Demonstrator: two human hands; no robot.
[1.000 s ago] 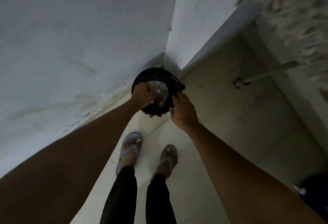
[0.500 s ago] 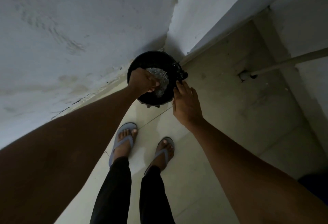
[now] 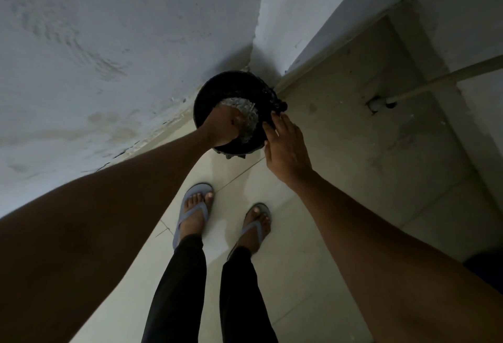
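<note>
A round black bin (image 3: 215, 89) lined with a black bag stands on the floor in the corner of two walls. Inside it lies a crumpled clear plastic wrapper (image 3: 246, 117). My left hand (image 3: 221, 127) reaches into the bin and grips the wrapper; its fingertips are hidden. My right hand (image 3: 285, 152) rests with straight fingers on the bin's right rim, below the knotted bag edge (image 3: 276, 103).
White rough walls (image 3: 109, 57) close in at left and behind the bin. My feet in grey flip-flops (image 3: 194, 212) stand on pale floor tiles. A pale pipe (image 3: 435, 78) runs from the right wall down to a floor hole. A dark object (image 3: 487, 269) sits at the right edge.
The camera has tilted, so the bin sits higher in view. My left hand has pushed deeper into the bin onto the wrapper. My right hand's fingers have straightened along the rim.
</note>
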